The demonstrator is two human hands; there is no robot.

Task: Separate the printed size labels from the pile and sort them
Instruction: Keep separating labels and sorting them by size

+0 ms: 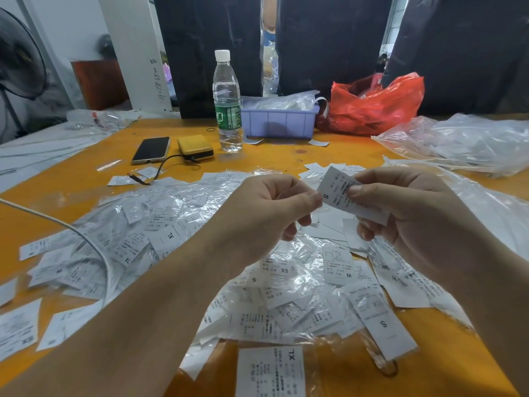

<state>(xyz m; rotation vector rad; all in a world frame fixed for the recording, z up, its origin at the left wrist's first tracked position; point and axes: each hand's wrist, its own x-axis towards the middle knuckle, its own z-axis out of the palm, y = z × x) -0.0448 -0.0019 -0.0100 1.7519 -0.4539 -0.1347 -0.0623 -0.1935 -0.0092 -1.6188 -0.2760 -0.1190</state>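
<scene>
A wide pile of white printed size labels (171,233), mixed with clear plastic wrap, covers the orange table (286,150). Marks such as XL, XS, M and S show on them. Above the pile both hands hold one white label marked S (339,193). My right hand (409,213) pinches it between thumb and fingers, with more white labels tucked under its fingers. My left hand (269,207) pinches the same label's left edge. A separate XL label (270,371) lies at the near edge, and an S label (383,325) lies to its right.
A water bottle (227,101), a phone (151,149) and a yellow power bank (195,147) with a cable stand behind the pile. A lilac bin (279,121), a red plastic bag (372,104) and clear bags (463,141) sit at the back right. A white cable (86,239) crosses the left.
</scene>
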